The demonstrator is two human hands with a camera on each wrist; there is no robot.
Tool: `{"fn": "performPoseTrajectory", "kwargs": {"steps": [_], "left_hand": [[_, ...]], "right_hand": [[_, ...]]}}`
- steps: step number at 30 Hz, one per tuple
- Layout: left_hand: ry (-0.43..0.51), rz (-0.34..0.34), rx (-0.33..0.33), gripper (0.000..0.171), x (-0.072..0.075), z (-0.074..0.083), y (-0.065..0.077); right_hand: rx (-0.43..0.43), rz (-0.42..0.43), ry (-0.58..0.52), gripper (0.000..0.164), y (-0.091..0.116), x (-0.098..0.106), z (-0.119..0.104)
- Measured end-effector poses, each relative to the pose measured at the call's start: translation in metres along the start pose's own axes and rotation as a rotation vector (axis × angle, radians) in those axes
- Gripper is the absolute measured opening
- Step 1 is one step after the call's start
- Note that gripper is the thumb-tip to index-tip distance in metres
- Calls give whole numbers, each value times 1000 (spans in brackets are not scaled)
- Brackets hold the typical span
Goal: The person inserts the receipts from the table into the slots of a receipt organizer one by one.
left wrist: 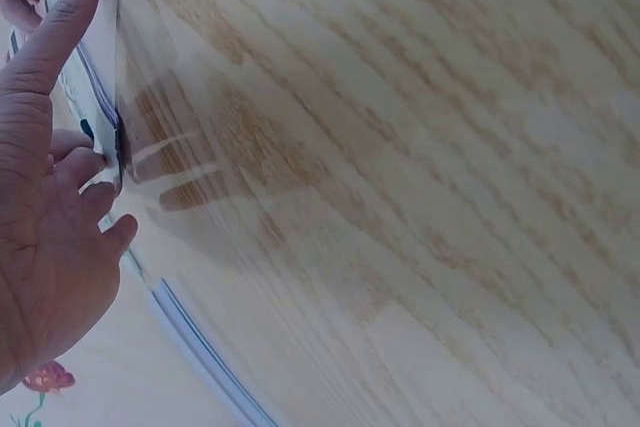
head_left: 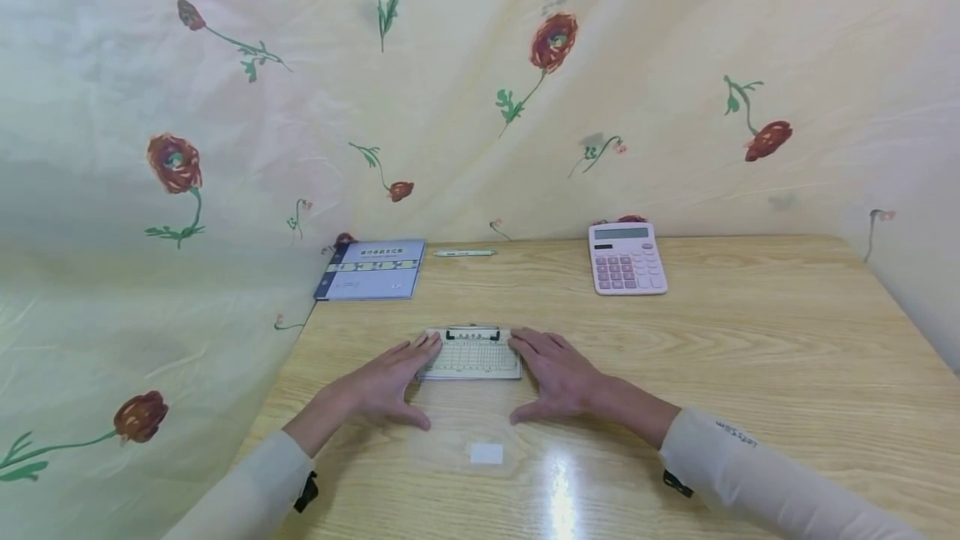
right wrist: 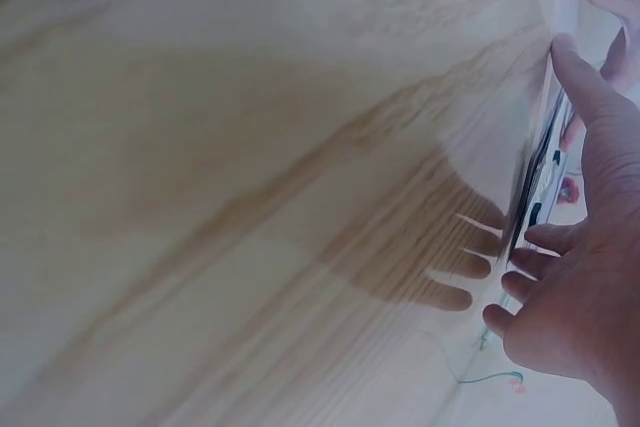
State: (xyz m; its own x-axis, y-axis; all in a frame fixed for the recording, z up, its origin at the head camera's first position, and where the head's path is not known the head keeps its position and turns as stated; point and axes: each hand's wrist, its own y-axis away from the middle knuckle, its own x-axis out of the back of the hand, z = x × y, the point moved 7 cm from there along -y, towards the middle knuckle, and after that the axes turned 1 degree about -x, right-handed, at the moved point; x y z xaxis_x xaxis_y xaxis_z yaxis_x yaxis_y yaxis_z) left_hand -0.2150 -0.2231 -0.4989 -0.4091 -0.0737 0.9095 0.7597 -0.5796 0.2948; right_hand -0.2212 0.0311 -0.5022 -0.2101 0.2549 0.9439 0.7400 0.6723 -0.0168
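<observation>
A small clipboard (head_left: 472,359) lies on the wooden table, a printed form with a grid of lines on it. Its dark metal clip (head_left: 472,334) sits along the far edge. My left hand (head_left: 390,377) rests its fingers at the clipboard's left edge, thumb spread toward me. At the opposite edge, the fingers of my right hand (head_left: 561,377) touch the far right corner, its thumb also apart. From the side, the right wrist view shows the board's thin edge beside the fingertips (right wrist: 545,237). In the left wrist view the left palm (left wrist: 50,257) hides much of the board.
A blue-covered book (head_left: 375,272) lies at the back left, beside a slim pen (head_left: 465,253). Farther right is a pink calculator (head_left: 628,261). A white rectangle (head_left: 487,453) shows nearer me on the table (head_left: 750,340). Flowered cloth (head_left: 450,90) hangs behind and at the left.
</observation>
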Motion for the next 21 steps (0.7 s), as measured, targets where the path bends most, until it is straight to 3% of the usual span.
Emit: {"fn": "performPoseTrajectory", "kwargs": {"steps": [11, 21], "left_hand": [[39, -10, 30, 136, 4, -2, -1], [103, 110, 79, 131, 19, -8, 5]], "right_hand": [[-38, 42, 7, 121, 11, 8, 10], [-105, 161, -108, 114, 55, 45, 56]]}}
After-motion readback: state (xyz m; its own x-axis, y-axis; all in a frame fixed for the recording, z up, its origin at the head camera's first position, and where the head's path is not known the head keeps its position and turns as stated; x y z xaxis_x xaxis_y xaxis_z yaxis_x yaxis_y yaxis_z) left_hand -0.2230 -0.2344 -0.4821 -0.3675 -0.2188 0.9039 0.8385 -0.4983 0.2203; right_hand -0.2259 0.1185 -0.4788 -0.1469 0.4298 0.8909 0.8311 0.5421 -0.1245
